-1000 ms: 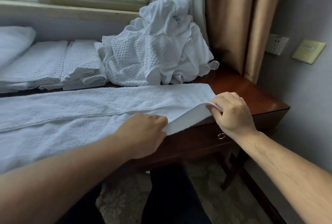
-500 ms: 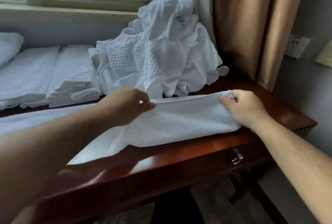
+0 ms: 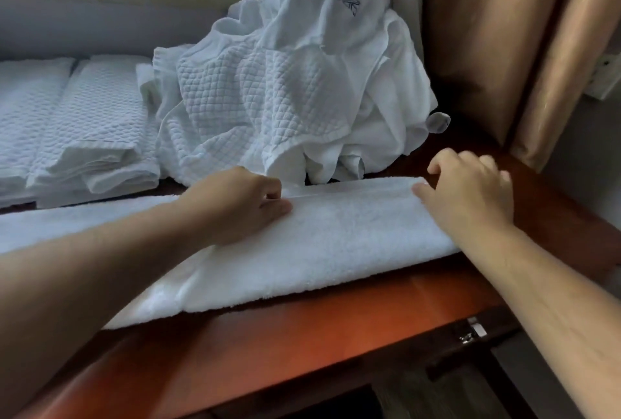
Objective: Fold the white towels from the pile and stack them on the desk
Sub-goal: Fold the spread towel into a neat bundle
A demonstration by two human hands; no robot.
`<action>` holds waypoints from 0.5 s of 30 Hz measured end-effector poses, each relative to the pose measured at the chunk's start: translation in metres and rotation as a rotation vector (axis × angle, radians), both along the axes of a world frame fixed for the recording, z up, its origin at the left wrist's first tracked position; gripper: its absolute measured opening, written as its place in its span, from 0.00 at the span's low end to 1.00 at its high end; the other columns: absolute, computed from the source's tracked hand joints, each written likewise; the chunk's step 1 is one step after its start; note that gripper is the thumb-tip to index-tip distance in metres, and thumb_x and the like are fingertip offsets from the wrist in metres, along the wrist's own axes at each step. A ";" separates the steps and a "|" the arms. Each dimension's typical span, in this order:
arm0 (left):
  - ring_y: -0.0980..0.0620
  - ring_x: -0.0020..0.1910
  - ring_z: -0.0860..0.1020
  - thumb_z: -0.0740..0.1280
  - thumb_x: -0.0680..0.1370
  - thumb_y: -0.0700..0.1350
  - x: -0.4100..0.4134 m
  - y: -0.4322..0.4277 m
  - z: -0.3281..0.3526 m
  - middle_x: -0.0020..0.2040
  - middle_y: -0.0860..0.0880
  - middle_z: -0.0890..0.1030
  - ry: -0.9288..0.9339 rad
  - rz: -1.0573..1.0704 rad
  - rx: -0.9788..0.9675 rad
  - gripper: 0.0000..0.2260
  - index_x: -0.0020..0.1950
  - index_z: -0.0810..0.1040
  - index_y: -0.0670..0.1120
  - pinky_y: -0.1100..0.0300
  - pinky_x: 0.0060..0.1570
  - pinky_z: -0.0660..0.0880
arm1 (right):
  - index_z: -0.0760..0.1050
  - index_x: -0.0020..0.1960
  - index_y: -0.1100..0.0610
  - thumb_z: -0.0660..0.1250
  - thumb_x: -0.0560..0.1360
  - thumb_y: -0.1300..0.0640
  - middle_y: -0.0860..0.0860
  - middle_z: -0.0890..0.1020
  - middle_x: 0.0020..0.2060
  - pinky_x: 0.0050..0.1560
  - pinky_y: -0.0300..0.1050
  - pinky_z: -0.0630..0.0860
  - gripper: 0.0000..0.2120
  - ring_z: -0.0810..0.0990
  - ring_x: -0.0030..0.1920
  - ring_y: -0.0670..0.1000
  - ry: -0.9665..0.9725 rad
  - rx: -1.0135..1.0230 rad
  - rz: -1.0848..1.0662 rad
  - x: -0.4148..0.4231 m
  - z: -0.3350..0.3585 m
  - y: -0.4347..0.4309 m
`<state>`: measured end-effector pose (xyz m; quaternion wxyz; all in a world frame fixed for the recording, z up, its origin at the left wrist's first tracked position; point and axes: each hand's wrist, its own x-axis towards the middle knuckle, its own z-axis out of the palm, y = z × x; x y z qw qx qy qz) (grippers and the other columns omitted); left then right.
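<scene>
A white terry towel (image 3: pixel 336 244), folded lengthwise, lies as a long strip across the wooden desk (image 3: pixel 302 338). My left hand (image 3: pixel 242 203) pinches the towel's far edge near the middle, thumb on top. At the towel's far right corner is my right hand (image 3: pixel 470 197), blurred; its thumb rests on the towel and its fingers are loosely curled with a gap to the thumb. The pile of unfolded white towels (image 3: pixel 285 99) stands just behind the strip. Folded waffle-weave towels (image 3: pixel 94 123) are stacked at the back left.
A brown curtain (image 3: pixel 487 49) hangs at the back right, beside the pile. A wall socket (image 3: pixel 605 79) shows at the right edge. The desk's drawer has a metal handle (image 3: pixel 472 331) under the front edge. A window sill runs behind the towels.
Both hands carried the towel's near edge up and over to the far edge, halving its width, and laid it down. My right hand's pinch has loosened. The camera has moved closer.
</scene>
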<state>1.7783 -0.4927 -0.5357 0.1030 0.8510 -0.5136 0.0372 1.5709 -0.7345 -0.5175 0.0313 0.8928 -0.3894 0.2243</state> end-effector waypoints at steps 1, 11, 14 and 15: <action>0.57 0.32 0.73 0.58 0.78 0.67 -0.001 0.001 -0.004 0.34 0.55 0.74 -0.011 -0.001 -0.029 0.16 0.40 0.71 0.57 0.61 0.28 0.63 | 0.77 0.49 0.52 0.70 0.76 0.47 0.53 0.80 0.45 0.48 0.53 0.68 0.10 0.76 0.49 0.59 -0.045 -0.081 0.065 0.003 0.000 0.013; 0.59 0.37 0.74 0.61 0.75 0.69 -0.002 0.035 -0.001 0.42 0.56 0.76 0.098 0.102 -0.013 0.14 0.53 0.70 0.63 0.56 0.35 0.70 | 0.51 0.82 0.50 0.45 0.81 0.35 0.48 0.49 0.82 0.78 0.51 0.46 0.34 0.47 0.81 0.51 0.310 0.394 0.261 0.020 -0.030 0.051; 0.59 0.38 0.75 0.62 0.73 0.70 -0.001 0.067 0.001 0.40 0.57 0.77 0.101 0.167 -0.041 0.15 0.52 0.70 0.63 0.56 0.36 0.71 | 0.52 0.82 0.53 0.46 0.83 0.39 0.49 0.52 0.82 0.79 0.54 0.51 0.31 0.51 0.81 0.53 0.384 0.388 0.249 0.024 -0.022 0.037; 0.60 0.38 0.75 0.62 0.73 0.70 -0.001 0.079 0.002 0.39 0.58 0.77 0.110 0.177 -0.056 0.15 0.52 0.71 0.62 0.57 0.35 0.70 | 0.55 0.81 0.55 0.46 0.83 0.41 0.50 0.56 0.81 0.77 0.56 0.55 0.30 0.54 0.79 0.55 0.399 0.379 0.223 0.030 -0.019 0.040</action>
